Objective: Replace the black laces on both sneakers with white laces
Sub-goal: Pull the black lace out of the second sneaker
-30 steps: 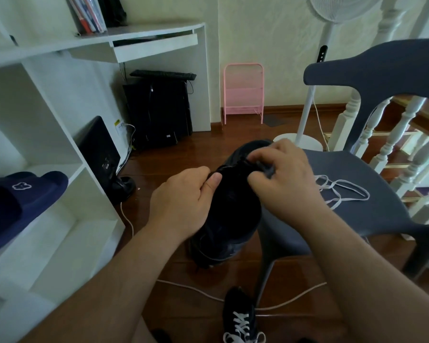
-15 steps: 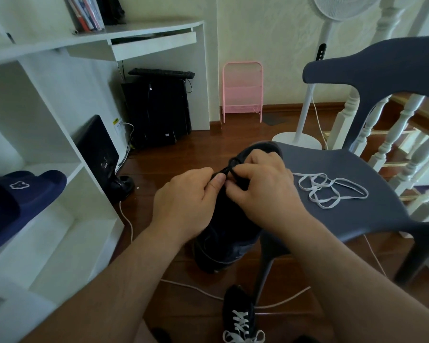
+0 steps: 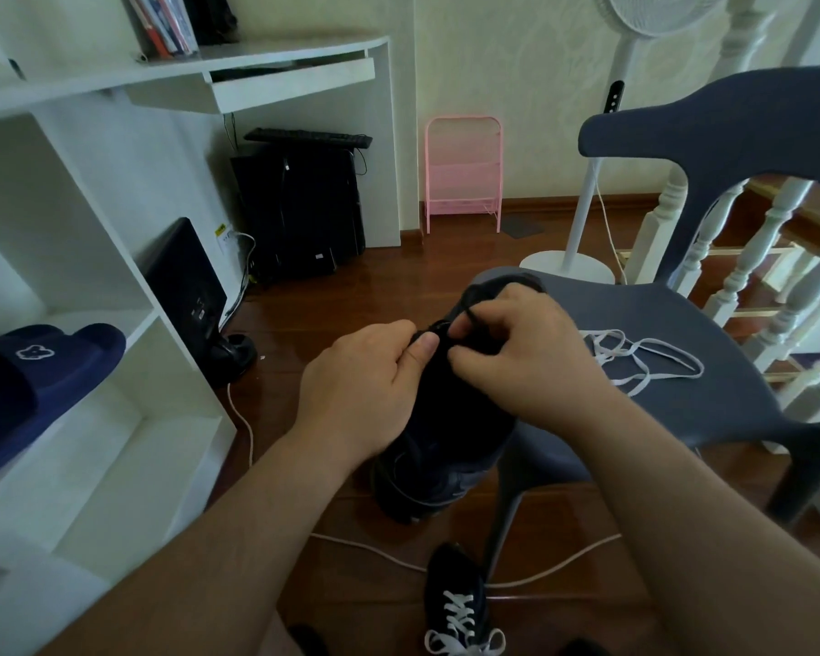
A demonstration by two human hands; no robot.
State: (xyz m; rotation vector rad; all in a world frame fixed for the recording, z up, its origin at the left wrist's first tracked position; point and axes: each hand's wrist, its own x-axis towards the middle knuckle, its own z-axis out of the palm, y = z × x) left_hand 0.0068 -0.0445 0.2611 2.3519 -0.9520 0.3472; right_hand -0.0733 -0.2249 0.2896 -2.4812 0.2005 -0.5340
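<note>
A black sneaker point(image 3: 441, 447) is held upright in front of me, its toe against the front edge of the grey chair seat point(image 3: 711, 395). My left hand point(image 3: 365, 390) grips the sneaker's upper left side, thumb pressed near the eyelets. My right hand point(image 3: 526, 357) pinches the black lace point(image 3: 469, 311) at the top of the shoe. A loose white lace point(image 3: 635, 355) lies coiled on the chair seat to the right. A second black sneaker with white laces point(image 3: 458, 613) stands on the floor below.
A white shelf unit point(image 3: 91, 419) with a navy slipper point(image 3: 43, 371) stands at left. A white cable point(image 3: 398, 558) runs across the wooden floor. A fan stand point(image 3: 574, 258), pink rack point(image 3: 462, 172) and stair balusters point(image 3: 768, 258) lie beyond the chair.
My right hand has shifted on the shoe's top and now pinches a loop of black lace close to my left thumb. The sneaker stays in about the same place.
</note>
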